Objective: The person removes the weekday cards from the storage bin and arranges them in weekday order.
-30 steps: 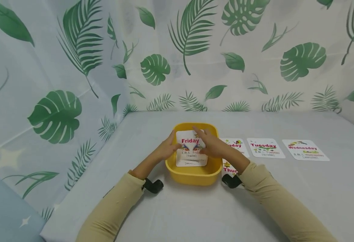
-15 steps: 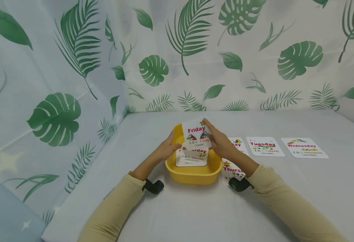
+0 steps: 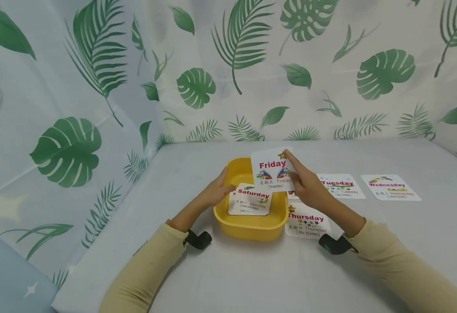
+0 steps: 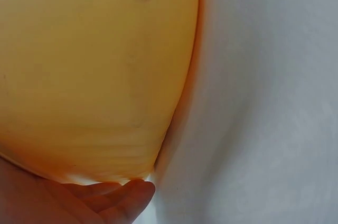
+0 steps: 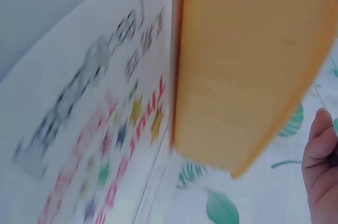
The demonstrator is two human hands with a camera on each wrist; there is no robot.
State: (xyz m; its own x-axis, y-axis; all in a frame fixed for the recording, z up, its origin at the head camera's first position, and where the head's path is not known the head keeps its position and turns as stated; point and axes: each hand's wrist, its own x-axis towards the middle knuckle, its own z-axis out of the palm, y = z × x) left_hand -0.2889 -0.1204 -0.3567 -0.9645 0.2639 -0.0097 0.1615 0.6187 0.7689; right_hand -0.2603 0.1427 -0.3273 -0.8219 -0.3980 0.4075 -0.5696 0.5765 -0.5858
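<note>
My right hand (image 3: 310, 187) pinches a white flashcard reading "Friday" (image 3: 271, 171) by its right edge, holding it up over the right side of a yellow plastic basin (image 3: 248, 233). In the basin lies a "Saturday" flashcard (image 3: 250, 200), with the edge of another card showing at its bottom. My left hand (image 3: 214, 192) grips the basin's left rim, thumb at the rim. In the left wrist view its fingers (image 4: 129, 200) lie against the outside of the basin wall (image 4: 105, 65). The right wrist view shows the right hand (image 5: 321, 166) at the edge, its card out of sight.
Right of the basin, a "Thursday" flashcard (image 3: 308, 226) lies on the grey-white table (image 3: 252, 274). Behind it, "Tuesday" (image 3: 342, 189) and "Wednesday" (image 3: 390, 189) cards form a row; another card beside them is mostly hidden by the right hand. A leaf-print curtain (image 3: 252, 108) backs the table.
My right hand has taken hold of the Friday card, lifted it off the stack and drawn it rightward, uncovering the Saturday card. The left hand has stayed at the basin's rim.
</note>
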